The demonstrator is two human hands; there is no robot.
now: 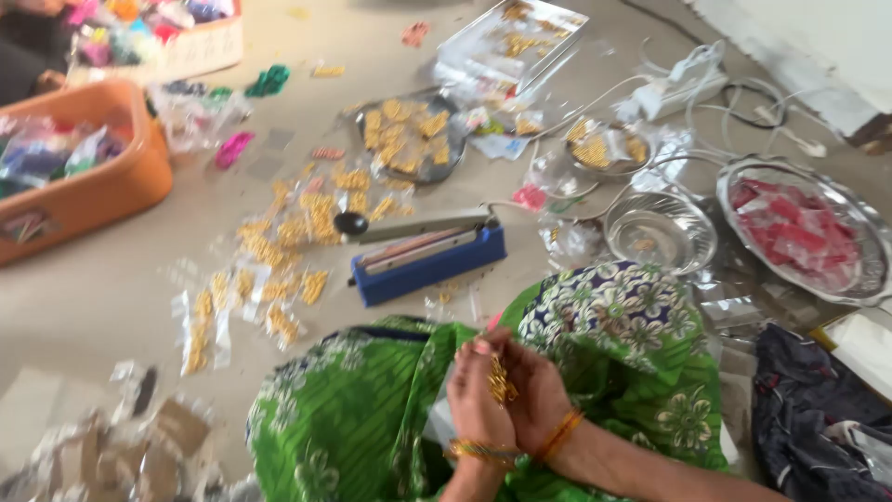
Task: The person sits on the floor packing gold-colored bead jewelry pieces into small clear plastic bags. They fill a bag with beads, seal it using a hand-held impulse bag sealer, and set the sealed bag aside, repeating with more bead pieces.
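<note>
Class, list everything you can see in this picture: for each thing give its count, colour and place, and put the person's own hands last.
Heat sealer: one, blue, floor centre.
Small packets: many, clear with gold pieces, scattered left of the sealer.
Tub: one, orange, far left, holding coloured bags.
Steel plate: one, silver, right, holding red packets.
Steel bowl: one, silver, beside the plate.
Power strip: one, white, top right.
Green floral cloth: one, over the lap.
Left hand: bangled, cupped against the right.
Right hand: bangled, gold pieces between both hands.
</note>
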